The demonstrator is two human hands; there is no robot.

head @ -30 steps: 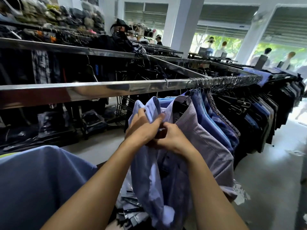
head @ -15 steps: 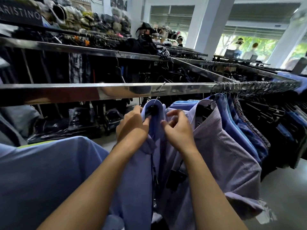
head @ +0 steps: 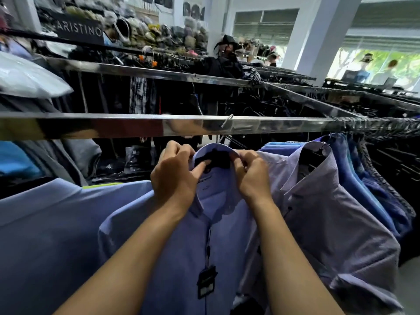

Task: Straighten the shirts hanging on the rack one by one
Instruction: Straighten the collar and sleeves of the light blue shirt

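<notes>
The light blue shirt was seen hanging near the middle of the chrome rail. It was carried on a dark hanger whose metal hook was caught over the rail's front edge. Its collar was held from both sides, just below the rail. The left hand was closed on the collar's left edge, with the thumb laid across the inside of the neck, just beside the hanger. The right hand was pinched on the collar's right edge, with its fingers curled over the top. A black swing tag was hung on a thin cord down the shirt's front, between the two forearms. Just beside the shirt on the right, a lilac shirt was hung on its own dark hanger, touching the held shirt at the shoulder. Behind that, a row of darker blue shirts was packed closely along the rail. To the left, another blue garment was spread across the lower corner of the view. Further rails loaded with dark clothing were ranged behind. A dark sign lettered ARISTINO was mounted above them at the upper left.
</notes>
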